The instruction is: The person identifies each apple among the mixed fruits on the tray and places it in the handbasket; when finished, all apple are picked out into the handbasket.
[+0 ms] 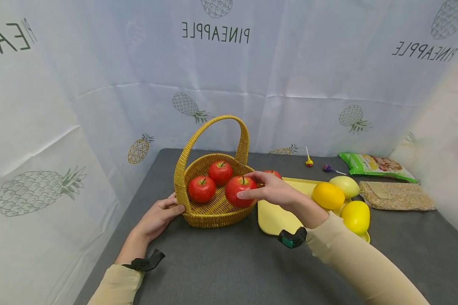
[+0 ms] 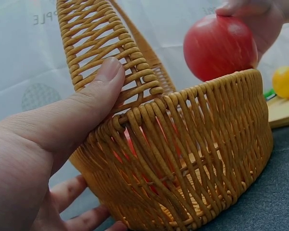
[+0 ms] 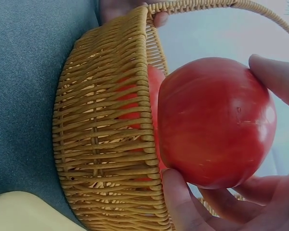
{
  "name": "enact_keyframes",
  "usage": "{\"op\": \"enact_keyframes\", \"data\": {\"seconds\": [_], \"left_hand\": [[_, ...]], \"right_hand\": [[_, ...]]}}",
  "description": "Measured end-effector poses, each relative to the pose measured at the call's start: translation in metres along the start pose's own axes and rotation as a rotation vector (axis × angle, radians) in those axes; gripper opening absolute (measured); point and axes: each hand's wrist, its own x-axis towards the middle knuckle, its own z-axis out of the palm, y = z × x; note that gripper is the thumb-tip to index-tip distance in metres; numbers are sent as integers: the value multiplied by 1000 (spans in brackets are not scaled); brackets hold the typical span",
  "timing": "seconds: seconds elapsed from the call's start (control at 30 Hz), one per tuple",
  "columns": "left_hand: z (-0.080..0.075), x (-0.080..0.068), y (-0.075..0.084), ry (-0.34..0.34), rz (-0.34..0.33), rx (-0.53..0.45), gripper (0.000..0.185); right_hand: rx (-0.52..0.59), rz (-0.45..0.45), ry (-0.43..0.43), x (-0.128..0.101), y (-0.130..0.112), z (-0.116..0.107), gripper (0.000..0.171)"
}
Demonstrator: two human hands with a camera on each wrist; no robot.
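A wicker basket [image 1: 217, 220] with a tall arched handle stands on the dark table. My left hand [image 1: 158, 218] grips its left side, thumb over the rim at the handle's foot and fingers along the outer wall. Between the thumb and fingers of my right hand [image 1: 275, 191] is a red apple [image 3: 214, 122], held at the height of the basket's right rim. In the head view, two more apples, one in front [image 1: 201, 190] and one behind [image 1: 220, 172], lie inside the basket. Another red apple [image 1: 272, 173] shows partly behind my right hand.
A pale yellow tray [image 1: 269, 218] lies right of the basket, partly under my right forearm. On it are an orange-yellow fruit [image 1: 328, 195], a pale green one [image 1: 345, 186] and a yellow one [image 1: 356, 217]. Two lollipops [image 1: 309, 162], a green packet [image 1: 378, 166] and a grain bag [image 1: 397, 196] lie beyond.
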Motion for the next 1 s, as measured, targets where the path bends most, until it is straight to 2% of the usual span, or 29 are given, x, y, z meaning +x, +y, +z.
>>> {"op": "enact_keyframes", "data": {"seconds": [0.27, 1.0], "left_hand": [[-1, 0, -1, 4, -16, 1, 18], [0, 1, 2, 21, -29, 10, 17]], "right_hand": [[-70, 14, -3, 3, -4, 2, 70], [-167, 10, -114, 21, -16, -1, 62]]}}
